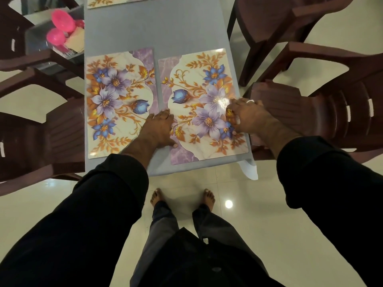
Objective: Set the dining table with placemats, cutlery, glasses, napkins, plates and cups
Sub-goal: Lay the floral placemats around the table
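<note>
Two floral placemats lie side by side on the grey table (pixel 157 32). The left placemat (pixel 118 104) lies flat near the table's left edge. The right placemat (pixel 199 100) reaches the table's right edge. My left hand (pixel 159 129) rests on the right placemat's left edge, fingers stretched flat. My right hand (pixel 246 114) holds the same mat's right edge, fingers curled over it onto the flowers. At the far end, parts of two more placemats (pixel 116 1) show.
Brown plastic chairs stand on both sides: left (pixel 41 141), right (pixel 323 112) and far right (pixel 279 23). A container (pixel 41 36) on a left chair holds pink cups (pixel 62 17) and other items. A white cloth corner (pixel 248 168) hangs off the table's near right corner. My bare feet stand on glossy tiles.
</note>
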The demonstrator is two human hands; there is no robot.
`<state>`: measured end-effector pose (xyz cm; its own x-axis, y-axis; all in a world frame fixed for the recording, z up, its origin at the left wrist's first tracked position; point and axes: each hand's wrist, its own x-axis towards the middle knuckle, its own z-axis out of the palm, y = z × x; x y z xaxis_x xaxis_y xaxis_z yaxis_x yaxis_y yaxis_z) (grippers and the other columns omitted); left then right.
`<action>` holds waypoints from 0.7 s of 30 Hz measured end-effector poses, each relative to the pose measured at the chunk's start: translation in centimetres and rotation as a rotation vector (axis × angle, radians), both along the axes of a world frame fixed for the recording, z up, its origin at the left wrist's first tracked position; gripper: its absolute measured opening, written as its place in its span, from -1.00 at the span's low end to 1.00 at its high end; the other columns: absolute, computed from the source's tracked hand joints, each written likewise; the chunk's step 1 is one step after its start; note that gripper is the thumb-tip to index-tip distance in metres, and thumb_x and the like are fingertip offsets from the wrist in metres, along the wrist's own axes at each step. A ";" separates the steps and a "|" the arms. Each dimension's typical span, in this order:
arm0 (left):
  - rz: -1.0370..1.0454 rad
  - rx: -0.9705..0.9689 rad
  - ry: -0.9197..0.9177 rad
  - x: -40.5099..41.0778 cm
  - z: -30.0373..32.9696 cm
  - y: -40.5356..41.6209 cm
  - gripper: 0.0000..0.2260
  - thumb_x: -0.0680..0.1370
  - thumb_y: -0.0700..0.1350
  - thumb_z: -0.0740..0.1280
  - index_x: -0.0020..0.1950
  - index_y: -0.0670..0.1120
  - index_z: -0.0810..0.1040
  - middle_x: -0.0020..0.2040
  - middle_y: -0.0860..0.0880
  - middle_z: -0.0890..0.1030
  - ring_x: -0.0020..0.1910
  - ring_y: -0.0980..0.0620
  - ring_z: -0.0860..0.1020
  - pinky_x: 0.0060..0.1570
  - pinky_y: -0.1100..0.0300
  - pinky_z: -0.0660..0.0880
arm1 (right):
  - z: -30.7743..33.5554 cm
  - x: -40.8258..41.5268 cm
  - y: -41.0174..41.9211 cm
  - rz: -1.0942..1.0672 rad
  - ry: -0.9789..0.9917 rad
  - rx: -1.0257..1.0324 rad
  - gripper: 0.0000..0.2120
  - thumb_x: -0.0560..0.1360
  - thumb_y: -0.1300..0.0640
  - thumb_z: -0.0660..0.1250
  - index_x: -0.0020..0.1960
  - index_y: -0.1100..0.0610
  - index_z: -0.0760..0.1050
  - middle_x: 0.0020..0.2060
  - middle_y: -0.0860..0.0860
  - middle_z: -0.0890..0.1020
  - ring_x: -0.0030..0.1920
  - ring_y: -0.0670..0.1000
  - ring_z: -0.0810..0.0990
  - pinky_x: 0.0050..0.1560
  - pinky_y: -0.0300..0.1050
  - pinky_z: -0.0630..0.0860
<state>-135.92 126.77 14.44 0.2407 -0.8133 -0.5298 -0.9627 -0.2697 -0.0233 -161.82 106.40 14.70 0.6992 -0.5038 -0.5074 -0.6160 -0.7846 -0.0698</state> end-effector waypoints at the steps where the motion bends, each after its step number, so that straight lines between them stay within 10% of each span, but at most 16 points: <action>1: -0.001 0.002 -0.001 -0.1 0.0 0.1 0.08 0.45 0.40 0.50 0.74 -0.10 0.08 0.75 -0.14 0.05 0.72 -0.13 0.09 0.67 -0.14 0.04 | 0.0 -0.1 0.1 -0.001 -0.002 0.004 -0.11 0.53 -0.24 0.44 0.68 0.02 0.08 0.66 0.05 0.19 0.64 0.17 0.18 0.56 0.30 0.15; 21: -0.017 -0.052 0.027 0.1 -1.2 0.3 0.07 0.43 0.37 0.54 0.72 -0.08 0.13 0.75 -0.12 0.09 0.72 -0.13 0.11 0.65 -0.20 0.06 | 0.2 -0.9 1.3 -0.065 -0.009 0.018 -0.12 0.54 -0.22 0.45 0.68 0.02 0.09 0.66 0.06 0.20 0.62 0.20 0.22 0.56 0.32 0.16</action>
